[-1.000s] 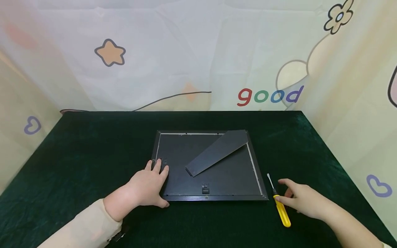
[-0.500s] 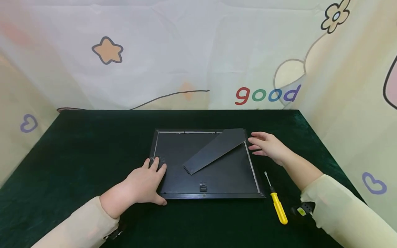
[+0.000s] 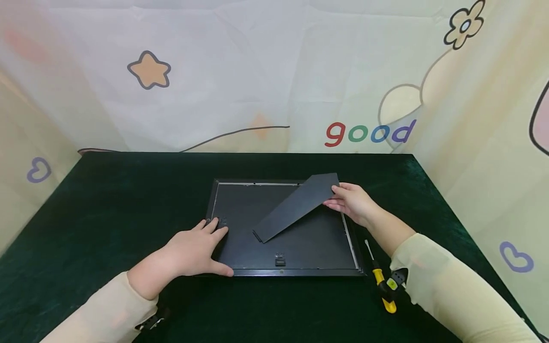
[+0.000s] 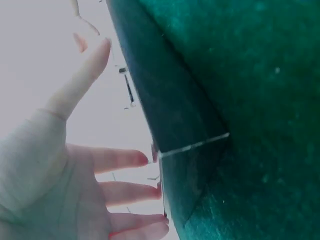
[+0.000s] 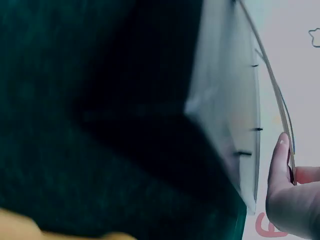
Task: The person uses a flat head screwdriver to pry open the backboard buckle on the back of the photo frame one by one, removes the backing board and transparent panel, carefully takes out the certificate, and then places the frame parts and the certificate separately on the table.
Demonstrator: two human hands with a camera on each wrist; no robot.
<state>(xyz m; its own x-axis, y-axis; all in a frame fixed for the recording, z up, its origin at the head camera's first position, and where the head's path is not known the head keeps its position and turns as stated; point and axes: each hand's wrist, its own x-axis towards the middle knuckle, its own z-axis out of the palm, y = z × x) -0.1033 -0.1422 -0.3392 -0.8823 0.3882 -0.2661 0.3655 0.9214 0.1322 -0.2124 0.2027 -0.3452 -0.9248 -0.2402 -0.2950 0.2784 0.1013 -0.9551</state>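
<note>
The right hand [image 3: 353,202] pinches the upper end of the dark stand flap [image 3: 296,207] that slants across the face-down picture frame [image 3: 285,267], while the left hand [image 3: 195,250], fingers straight, presses flat on the frame's near left corner, a yellow screwdriver [image 3: 381,281] lying near the right wrist on the green tabletop [image 3: 107,209].

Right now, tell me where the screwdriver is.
In the head view the yellow-handled screwdriver lies on the green tabletop, just off the picture frame's near right corner, beside the right sleeve.
</note>
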